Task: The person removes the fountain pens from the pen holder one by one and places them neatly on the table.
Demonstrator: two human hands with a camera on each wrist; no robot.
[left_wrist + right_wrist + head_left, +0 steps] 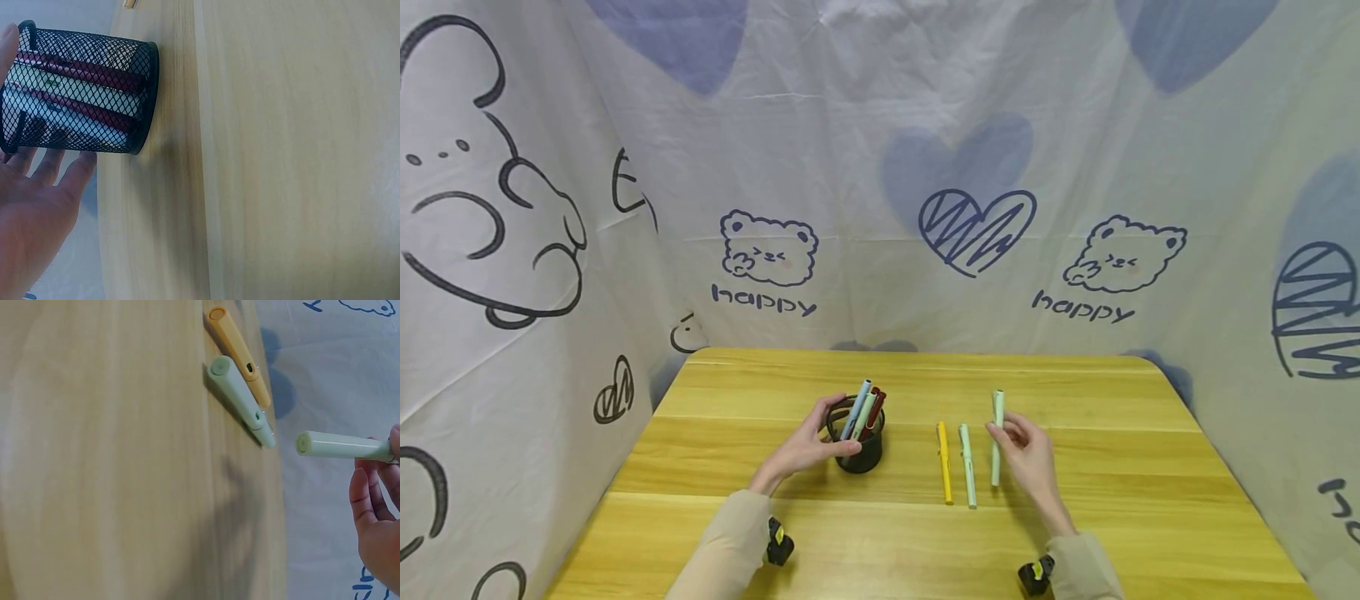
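Note:
My left hand (808, 443) curls its thumb and fingers around a black mesh pen cup (860, 457), which holds several pens, among them a light blue pen (855, 410) and dark red ones. In the left wrist view the cup (81, 90) has the left hand (40, 200) against its side. The right hand (1026, 454) pinches a pale green pen (997, 442); in the right wrist view this pen (340, 445) is raised off the table. To its left on the table lie another pale green pen (967, 467) and a yellow pen (945, 463).
The wooden table (880, 542) reaches back to a white cloth (865, 167) printed with hearts and bears. The cloth also hangs at both sides. Black devices sit at both wrists by the beige sleeves.

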